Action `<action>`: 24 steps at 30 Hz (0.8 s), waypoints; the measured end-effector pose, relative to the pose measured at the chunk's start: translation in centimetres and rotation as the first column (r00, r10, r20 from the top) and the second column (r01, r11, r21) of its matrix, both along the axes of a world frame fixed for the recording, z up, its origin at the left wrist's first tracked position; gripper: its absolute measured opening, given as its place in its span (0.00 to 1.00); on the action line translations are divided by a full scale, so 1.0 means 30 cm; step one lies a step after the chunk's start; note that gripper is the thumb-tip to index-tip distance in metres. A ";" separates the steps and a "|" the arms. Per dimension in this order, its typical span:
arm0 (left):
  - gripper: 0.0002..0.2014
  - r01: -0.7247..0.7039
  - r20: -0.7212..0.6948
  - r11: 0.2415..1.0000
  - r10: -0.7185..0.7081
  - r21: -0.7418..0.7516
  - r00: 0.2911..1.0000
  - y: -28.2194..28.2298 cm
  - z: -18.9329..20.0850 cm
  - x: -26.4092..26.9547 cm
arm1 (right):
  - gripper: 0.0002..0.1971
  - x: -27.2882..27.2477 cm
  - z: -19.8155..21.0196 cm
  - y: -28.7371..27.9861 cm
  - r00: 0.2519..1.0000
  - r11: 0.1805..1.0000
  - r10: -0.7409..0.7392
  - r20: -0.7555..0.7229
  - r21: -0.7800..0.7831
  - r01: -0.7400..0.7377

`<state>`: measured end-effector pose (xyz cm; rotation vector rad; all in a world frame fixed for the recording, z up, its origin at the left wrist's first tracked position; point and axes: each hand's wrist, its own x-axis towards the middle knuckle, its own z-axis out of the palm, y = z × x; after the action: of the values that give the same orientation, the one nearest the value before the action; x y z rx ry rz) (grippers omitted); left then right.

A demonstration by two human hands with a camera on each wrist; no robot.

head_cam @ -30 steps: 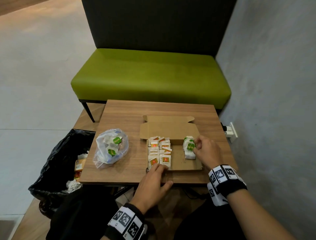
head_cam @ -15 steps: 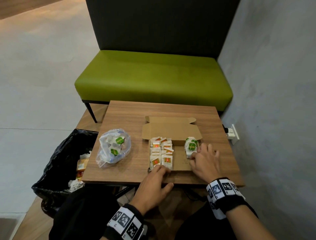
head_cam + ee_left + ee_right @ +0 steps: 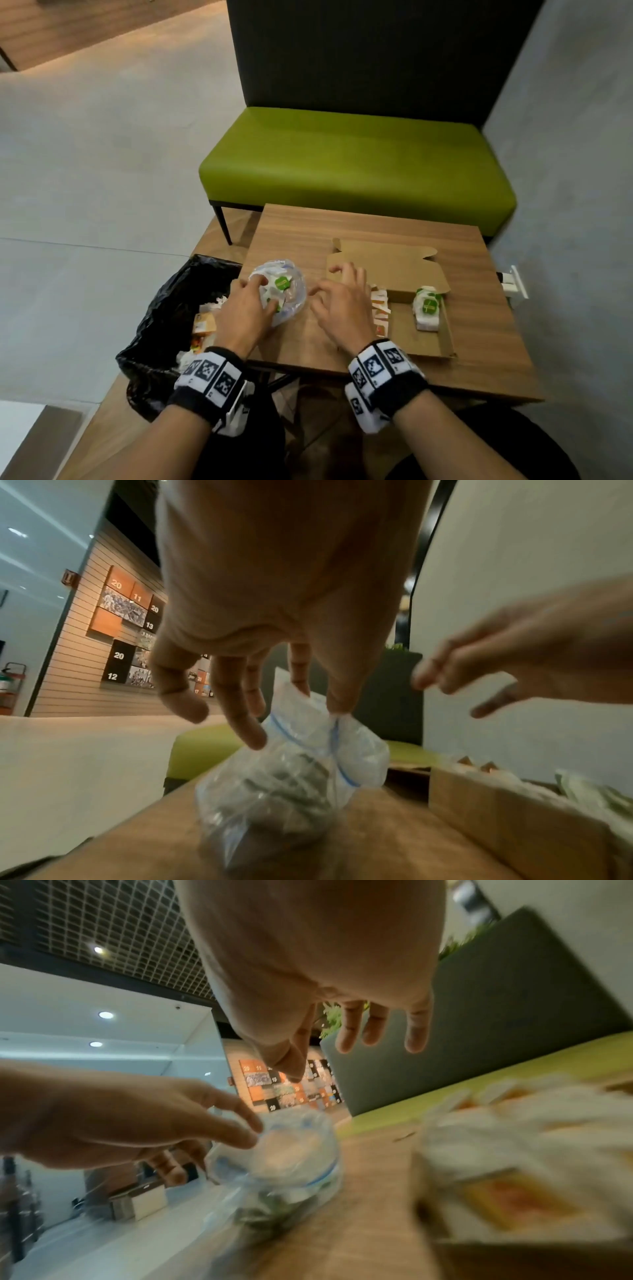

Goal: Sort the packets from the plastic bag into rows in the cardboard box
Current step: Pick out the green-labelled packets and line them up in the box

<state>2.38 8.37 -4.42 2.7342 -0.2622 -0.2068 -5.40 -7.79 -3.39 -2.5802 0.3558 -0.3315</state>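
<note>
Head view: a person's two hands reach over a small wooden counter (image 3: pixel 472 329), both near a clear plastic bag (image 3: pixel 293 301).
Left hand (image 3: pixel 245 313): on the bag's left side; in the left wrist view its thumb and fingers pinch the bag's top at the blue zip strip.
Right hand (image 3: pixel 339 308): just right of the bag, above the counter, fingers spread and loosely bent, holding nothing; whether a fingertip touches the bag I cannot tell.
Plastic bag: lies on the counter's left part, left of the cardboard box (image 3: pixel 442 337); it holds white packets, one with a green label (image 3: pixel 283 283) facing up.
Cardboard box: open, on the counter's right part, its lid flap (image 3: pixel 387 270) folded back to the far side.
Orange-labelled packets (image 3: pixel 380 313): in rows along the box's left side, partly hidden behind the right hand.
Green-labelled packets (image 3: pixel 426 308): one short row along the box's right side, well apart from the orange ones, bare cardboard between.
Black bin bag (image 3: pixel 161 308): left of the counter, touching its edge, with wrappers inside.
Green bench (image 3: pixel 356 164): beyond the counter, against a dark backrest.
Wall socket (image 3: pixel 515 282): on the grey wall to the right.
</note>
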 end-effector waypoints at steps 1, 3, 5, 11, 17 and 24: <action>0.22 0.023 0.002 0.999 -0.023 -0.029 1.000 0.003 -0.020 0.007 | 0.09 0.041 -0.016 0.041 1.000 1.000 0.015 -0.018 -0.004 -0.015; 0.26 0.053 0.006 0.993 -0.053 -0.102 0.999 0.015 -0.046 0.011 | 0.11 0.114 -0.046 0.099 0.994 0.998 0.028 -0.103 -0.050 -0.034; 0.28 0.053 -0.012 0.985 -0.055 -0.164 0.998 0.027 -0.062 0.006 | 0.15 0.175 -0.083 0.142 0.968 0.989 0.069 -0.241 -0.108 -0.098; 0.29 0.061 -0.044 0.980 -0.071 -0.192 0.997 0.051 -0.079 -0.003 | 0.21 0.227 -0.096 0.190 0.829 0.908 0.232 -0.508 -0.192 -0.372; 0.26 0.074 0.003 0.981 -0.075 -0.178 0.997 0.051 -0.089 -0.013 | 0.14 0.199 -0.059 0.185 0.854 0.902 0.172 -0.491 -0.271 -0.337; 0.27 0.078 0.031 0.979 -0.073 -0.189 0.997 0.045 -0.077 -0.016 | 0.10 0.167 -0.069 0.136 0.929 0.952 0.172 -0.327 -0.186 -0.242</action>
<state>1.91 9.72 -6.74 2.5412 -0.3730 -0.1604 -0.39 -3.71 -5.47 -2.8639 0.1535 0.1178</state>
